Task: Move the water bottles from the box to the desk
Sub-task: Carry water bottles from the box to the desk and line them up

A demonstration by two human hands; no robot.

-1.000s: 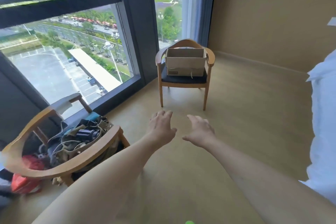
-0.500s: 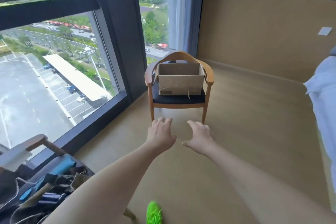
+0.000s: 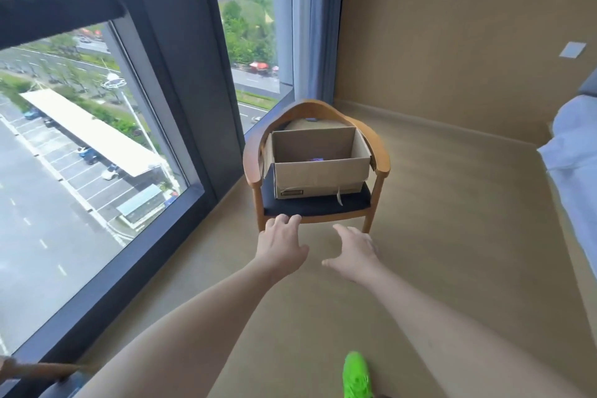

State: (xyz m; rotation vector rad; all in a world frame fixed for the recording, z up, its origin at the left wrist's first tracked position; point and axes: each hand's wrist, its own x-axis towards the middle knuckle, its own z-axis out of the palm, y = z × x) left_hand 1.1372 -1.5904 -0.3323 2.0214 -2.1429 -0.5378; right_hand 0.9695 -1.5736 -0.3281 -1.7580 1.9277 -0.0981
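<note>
An open cardboard box [image 3: 318, 178] stands on the dark seat of a wooden armchair [image 3: 381, 155] straight ahead. Inside it only a small purple spot [image 3: 316, 159] shows near the bottom; whether that is a bottle cap I cannot tell. No bottle is plainly visible, and the desk is out of view. My left hand [image 3: 281, 243] and my right hand [image 3: 353, 249] are stretched forward side by side, fingers relaxed and empty, just short of the chair's front edge.
A floor-to-ceiling window [image 3: 97, 145] runs along the left. A bed with white bedding [image 3: 571, 152] stands at the right edge. Tan floor [image 3: 452, 236] lies between the chair and the bed. My green shoe [image 3: 357, 375] shows at the bottom.
I have walked closer to the chair, so the box looks larger and its inside now shows. The second chair with clutter at the left has dropped out of view. Both hands stay empty.
</note>
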